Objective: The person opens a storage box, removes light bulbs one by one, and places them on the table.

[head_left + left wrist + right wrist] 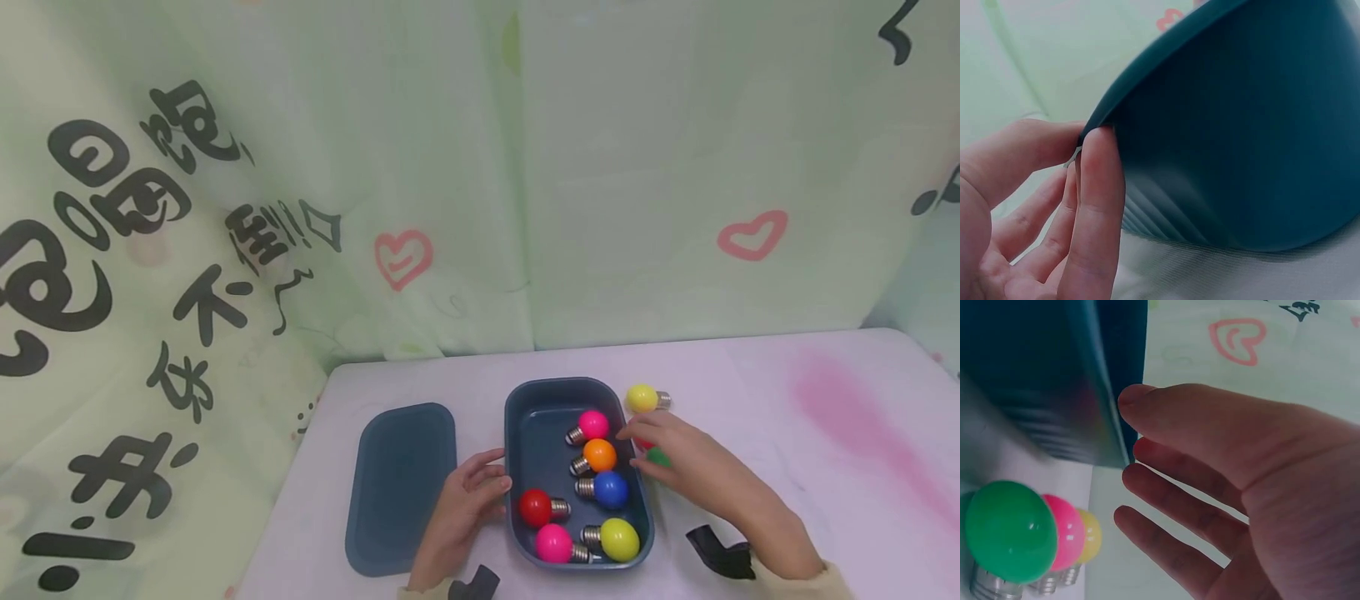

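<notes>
My left hand (pixel 468 508) is at the left side of a dark blue plastic box (pixel 536 408). In the left wrist view its thumb and index finger pinch the box rim (pixel 1138 78), the other fingers spread behind. Opposite, my right hand (pixel 678 454) has its fingertips right at the right rim, thumb tip over the edge in the right wrist view, fingers loosely extended. Inside the box lie several coloured light bulbs, among them a red bulb (pixel 535 507), an orange bulb (pixel 599 455), a blue bulb (pixel 611 490) and a yellow bulb (pixel 620 540).
Left of the box lies a flat dark blue lid (pixel 401 483). Along the box's right side, a green bulb (pixel 1013 531), a pink-red bulb (pixel 1067 531) and a yellow bulb (pixel 642 398) lie on the white table (pixel 750 400). A printed curtain (pixel 600 167) hangs behind.
</notes>
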`<state>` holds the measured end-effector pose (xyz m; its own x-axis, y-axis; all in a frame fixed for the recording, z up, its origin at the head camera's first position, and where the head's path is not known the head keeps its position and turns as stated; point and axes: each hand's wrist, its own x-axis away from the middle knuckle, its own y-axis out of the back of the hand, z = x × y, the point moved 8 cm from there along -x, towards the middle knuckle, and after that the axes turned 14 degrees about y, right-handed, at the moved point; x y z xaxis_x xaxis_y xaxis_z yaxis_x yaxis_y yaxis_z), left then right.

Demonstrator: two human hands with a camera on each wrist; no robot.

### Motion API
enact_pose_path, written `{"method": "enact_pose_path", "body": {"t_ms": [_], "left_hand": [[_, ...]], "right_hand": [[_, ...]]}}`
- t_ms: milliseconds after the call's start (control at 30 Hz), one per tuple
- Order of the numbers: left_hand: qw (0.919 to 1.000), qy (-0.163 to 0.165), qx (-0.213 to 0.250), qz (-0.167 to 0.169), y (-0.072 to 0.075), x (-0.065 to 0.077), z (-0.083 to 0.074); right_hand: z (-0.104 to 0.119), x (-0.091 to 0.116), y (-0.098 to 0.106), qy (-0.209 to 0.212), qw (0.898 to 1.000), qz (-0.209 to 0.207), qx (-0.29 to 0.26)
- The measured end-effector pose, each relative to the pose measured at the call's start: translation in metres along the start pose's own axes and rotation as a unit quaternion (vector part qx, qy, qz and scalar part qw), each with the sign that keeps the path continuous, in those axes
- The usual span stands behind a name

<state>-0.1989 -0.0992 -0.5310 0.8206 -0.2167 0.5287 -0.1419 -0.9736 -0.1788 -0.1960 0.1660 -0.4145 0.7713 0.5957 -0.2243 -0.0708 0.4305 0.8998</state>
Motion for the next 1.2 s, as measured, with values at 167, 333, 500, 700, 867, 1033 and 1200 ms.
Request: {"method": "enact_pose_path", "body": {"t_ms": [167,333,500,700,867,1033,1200], "left_hand": [[1.0,0.004,0.002,-0.001,0.001,0.001,-0.001],[1.0,-0.002,0.006,0.004,-0.001,0.002,-0.001],[1.0,-0.004,0.006,0.003,-0.002,0.002,-0.002],[0.9999,-0.006,0.009,0.011,-0.004,0.004,-0.003],[0.9998,-0.007,0.011,0.013,-0.004,0.005,-0.004],[0.9998,-0.008,0.011,0.015,-0.004,0.005,-0.005],[0.9998,-0.008,0.012,0.017,-0.005,0.005,-0.004]], "right_hand": [[0.015,-0.009,-0.002,0.015,1.0,0.004,-0.004],[0.029,-0.016,-0.008,0.029,0.999,0.008,-0.022],[0.041,-0.023,-0.015,0.045,0.998,0.01,-0.032],[0.051,-0.029,-0.024,0.05,0.998,0.01,-0.025],[0.058,-0.032,-0.032,0.051,0.998,0.02,-0.041],[0.064,-0.035,-0.04,0.061,0.997,0.028,-0.04],[0.07,-0.039,-0.047,0.067,0.996,0.038,-0.043]]}}
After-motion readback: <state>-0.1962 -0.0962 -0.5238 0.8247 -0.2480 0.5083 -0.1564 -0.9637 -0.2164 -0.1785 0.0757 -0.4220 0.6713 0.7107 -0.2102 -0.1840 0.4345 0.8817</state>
